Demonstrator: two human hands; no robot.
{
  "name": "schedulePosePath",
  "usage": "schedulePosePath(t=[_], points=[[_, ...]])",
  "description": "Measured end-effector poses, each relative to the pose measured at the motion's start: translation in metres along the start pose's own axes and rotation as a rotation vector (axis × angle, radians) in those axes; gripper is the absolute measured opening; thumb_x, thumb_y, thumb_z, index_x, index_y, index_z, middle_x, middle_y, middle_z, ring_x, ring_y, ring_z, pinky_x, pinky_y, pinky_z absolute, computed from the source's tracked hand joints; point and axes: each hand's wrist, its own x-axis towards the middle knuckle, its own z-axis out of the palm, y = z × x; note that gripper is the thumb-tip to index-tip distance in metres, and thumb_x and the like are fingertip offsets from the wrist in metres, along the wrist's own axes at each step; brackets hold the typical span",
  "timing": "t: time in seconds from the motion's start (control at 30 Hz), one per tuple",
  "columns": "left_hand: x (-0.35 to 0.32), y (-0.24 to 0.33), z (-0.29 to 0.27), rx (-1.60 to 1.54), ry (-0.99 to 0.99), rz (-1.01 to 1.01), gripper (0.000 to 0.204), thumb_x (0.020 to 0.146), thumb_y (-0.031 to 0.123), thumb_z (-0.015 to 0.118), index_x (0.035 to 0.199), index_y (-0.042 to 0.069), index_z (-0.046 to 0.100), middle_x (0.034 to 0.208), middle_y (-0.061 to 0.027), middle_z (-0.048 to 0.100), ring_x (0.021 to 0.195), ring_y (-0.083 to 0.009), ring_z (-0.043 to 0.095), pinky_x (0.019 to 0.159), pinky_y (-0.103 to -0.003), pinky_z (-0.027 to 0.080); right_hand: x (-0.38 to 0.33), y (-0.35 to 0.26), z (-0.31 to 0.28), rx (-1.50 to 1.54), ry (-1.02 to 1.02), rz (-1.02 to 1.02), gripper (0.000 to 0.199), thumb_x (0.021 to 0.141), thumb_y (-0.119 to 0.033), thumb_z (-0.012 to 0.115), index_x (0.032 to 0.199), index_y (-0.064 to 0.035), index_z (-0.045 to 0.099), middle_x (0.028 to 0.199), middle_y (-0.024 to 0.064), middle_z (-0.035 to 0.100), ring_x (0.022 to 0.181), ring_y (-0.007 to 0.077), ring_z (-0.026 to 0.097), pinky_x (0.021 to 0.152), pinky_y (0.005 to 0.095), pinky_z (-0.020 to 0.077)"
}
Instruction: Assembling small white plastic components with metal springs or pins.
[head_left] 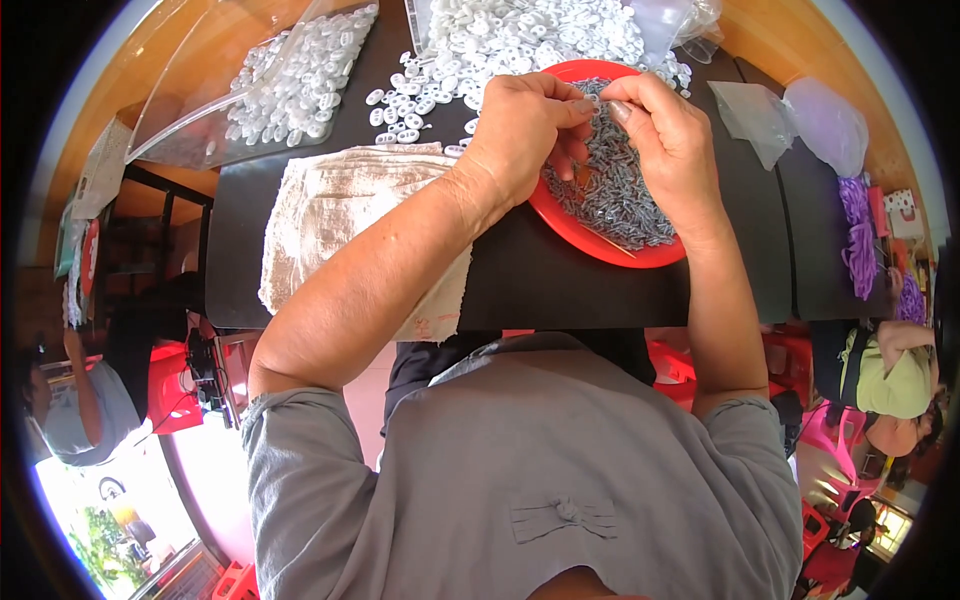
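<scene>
Left hand [535, 125]: thumb and forefinger pinched together, other fingers curled loosely beneath. Right hand [665, 130]: thumb and forefinger also brought together, tips almost meeting the left's. Both pinch a small pale piece [596, 99] between them; fingertips hide most of it, so its exact shape, and whether a second part is held with it, cannot be told.

Position: piece is held above the far part of a round red dish [570, 238], filled with many slim grey pieces [630, 205]. A thin light-brown stick [606, 241] lies at the dish's near edge.

Handling, by judgement: pale piece looks very light, stiff and smooth, probably plastic; likely to slip if squeezed off-centre. Best taken by opposite edges, thumb against forefinger. Grey pieces seem equally light and hard, tangled in the heap; pick singly by the shank. Breakage seems unlikely, dropping more so.

Beyond the dish: a heap of white oval pieces [540, 35], strays scattered to its left [400, 105]. Further left, a clear plastic bag [190, 100] with more white ovals. Under the left forearm, a stained pale cloth [330, 200], overhanging the near edge of the dark worktop [580, 300].

Right side: crumpled clear bags [825, 125], purple strands [858, 235]. Outermost: co-worker in a yellow-green top [895, 370] at right; another person, grey-blue top [85, 410], at left.
</scene>
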Motion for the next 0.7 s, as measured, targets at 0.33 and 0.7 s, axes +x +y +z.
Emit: schedulePosePath(t=[0.33, 0.7], points=[[-0.001, 0.001, 0.001, 0.098, -0.012, 0.028, 0.014, 0.087, 0.010, 0.065, 0.087, -0.003, 0.062, 0.070, -0.0068, 0.060, 0.054, -0.0133, 0.057, 0.042, -0.026, 0.043, -0.001, 0.007, 0.003, -0.291, 0.005, -0.173, 0.010, 0.089, 0.003, 0.055, 0.098, -0.0018, 0.056, 0.083, 0.0107, 0.063, 0.071, 0.0253, 0.062, 0.063, 0.0323, 0.0481], [-0.005, -0.007, 0.011, 0.219, 0.164, 0.115, 0.010, 0.088, 0.008, 0.063, 0.085, -0.002, 0.061, 0.068, -0.0046, 0.059, 0.050, -0.0097, 0.052, 0.041, -0.023, 0.041, -0.009, -0.002, 0.022, -0.282, 0.059, -0.055, 0.018, 0.083, 0.010, 0.051, 0.097, -0.0007, 0.055, 0.082, 0.0134, 0.062, 0.071, 0.0280, 0.063, 0.063, 0.0345, 0.0488]])
